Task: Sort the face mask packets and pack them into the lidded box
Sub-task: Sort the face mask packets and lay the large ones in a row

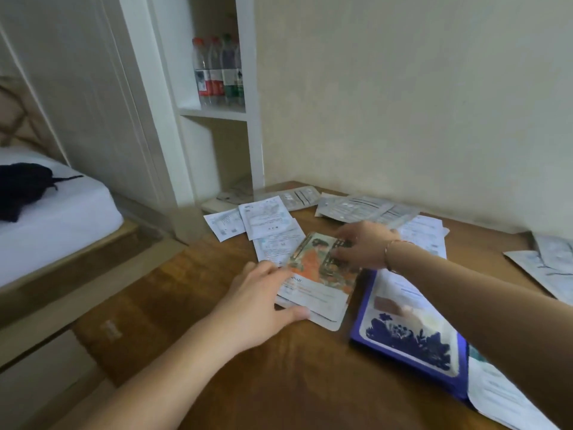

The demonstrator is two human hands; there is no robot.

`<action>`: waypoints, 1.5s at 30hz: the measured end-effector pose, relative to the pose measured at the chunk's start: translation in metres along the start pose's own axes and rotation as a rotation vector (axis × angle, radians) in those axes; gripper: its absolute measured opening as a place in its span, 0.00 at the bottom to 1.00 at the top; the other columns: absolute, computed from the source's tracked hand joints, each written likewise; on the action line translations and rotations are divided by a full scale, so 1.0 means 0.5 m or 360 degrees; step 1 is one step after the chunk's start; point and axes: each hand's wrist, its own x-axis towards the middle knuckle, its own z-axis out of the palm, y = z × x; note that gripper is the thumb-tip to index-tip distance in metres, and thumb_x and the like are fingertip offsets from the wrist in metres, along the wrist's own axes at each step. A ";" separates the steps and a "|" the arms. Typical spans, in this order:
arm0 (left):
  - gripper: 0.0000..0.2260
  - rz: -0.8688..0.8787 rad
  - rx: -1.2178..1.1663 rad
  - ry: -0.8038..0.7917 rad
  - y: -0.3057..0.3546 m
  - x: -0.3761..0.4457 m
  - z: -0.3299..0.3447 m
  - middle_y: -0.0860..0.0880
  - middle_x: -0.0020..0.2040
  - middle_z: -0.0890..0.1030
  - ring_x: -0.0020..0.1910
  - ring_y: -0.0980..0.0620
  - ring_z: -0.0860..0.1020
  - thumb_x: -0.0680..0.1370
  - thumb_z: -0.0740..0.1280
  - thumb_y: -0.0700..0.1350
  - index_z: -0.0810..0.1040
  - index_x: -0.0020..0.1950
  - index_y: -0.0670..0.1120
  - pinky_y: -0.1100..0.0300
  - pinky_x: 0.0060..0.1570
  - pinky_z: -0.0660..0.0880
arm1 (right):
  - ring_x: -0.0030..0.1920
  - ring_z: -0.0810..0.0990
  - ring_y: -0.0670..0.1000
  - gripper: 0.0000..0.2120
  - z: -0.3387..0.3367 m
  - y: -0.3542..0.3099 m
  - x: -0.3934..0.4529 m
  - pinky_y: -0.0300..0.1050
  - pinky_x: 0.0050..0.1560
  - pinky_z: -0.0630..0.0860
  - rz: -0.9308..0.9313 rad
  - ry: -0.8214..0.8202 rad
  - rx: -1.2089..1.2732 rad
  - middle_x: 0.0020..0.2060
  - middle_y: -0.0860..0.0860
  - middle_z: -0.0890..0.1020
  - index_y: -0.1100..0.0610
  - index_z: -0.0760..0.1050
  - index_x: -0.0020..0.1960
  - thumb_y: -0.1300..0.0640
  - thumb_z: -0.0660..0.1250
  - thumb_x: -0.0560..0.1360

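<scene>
Wood desk [279, 383]: brown top, packets spread across the far half
Orange packet [322, 268]: top of a small pile at desk centre, picture side up, white band at its near end
Left grip [263, 302]: left hand flat, fingers straight, pressing the pile's 8 o'clock edge, thumb along the near edge
Right grip [362, 243]: right hand on the orange packet's 1 o'clock corner, fingers bent onto it; cannot tell if pinching or just pressing; bracelet [391, 252] on wrist
Blue packet [412, 333]: flat on desk at 4 o'clock of the pile, just beside it
White packets [263, 221]: fanned at 11 o'clock, text side up
Silver packets [353, 207]: at 12 o'clock near the wall
Bottles [218, 71]: on shelf, far left
Bed [52, 212]: at 9 o'clock, dark garment on it
</scene>
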 end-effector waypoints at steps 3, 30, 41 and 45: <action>0.34 -0.0013 0.0065 -0.0039 0.010 -0.010 -0.007 0.57 0.72 0.65 0.71 0.54 0.60 0.73 0.66 0.67 0.63 0.76 0.58 0.55 0.69 0.63 | 0.60 0.75 0.54 0.24 0.009 -0.022 -0.004 0.55 0.63 0.70 -0.0085 -0.0015 -0.0214 0.58 0.48 0.79 0.45 0.75 0.63 0.34 0.61 0.74; 0.30 0.0849 -0.0186 0.0287 0.458 -0.027 0.091 0.53 0.71 0.70 0.68 0.49 0.62 0.70 0.62 0.73 0.77 0.64 0.56 0.48 0.68 0.60 | 0.69 0.66 0.54 0.25 -0.058 0.436 -0.556 0.49 0.70 0.65 0.0623 0.0804 -0.0010 0.69 0.50 0.70 0.51 0.69 0.70 0.42 0.62 0.77; 0.28 0.1560 -0.0149 -0.0302 0.719 -0.110 0.219 0.62 0.75 0.58 0.74 0.64 0.50 0.73 0.59 0.66 0.66 0.73 0.60 0.54 0.76 0.52 | 0.75 0.55 0.55 0.27 -0.031 0.539 -0.833 0.59 0.72 0.56 0.0983 0.0104 -0.0087 0.74 0.47 0.58 0.47 0.62 0.71 0.34 0.50 0.78; 0.32 0.1896 0.0037 -0.0580 0.722 -0.143 0.221 0.61 0.79 0.52 0.76 0.67 0.45 0.75 0.61 0.42 0.59 0.77 0.58 0.59 0.77 0.45 | 0.70 0.66 0.52 0.38 0.017 0.411 -0.959 0.64 0.62 0.69 0.0541 0.0246 -0.0253 0.71 0.44 0.66 0.44 0.67 0.68 0.25 0.38 0.71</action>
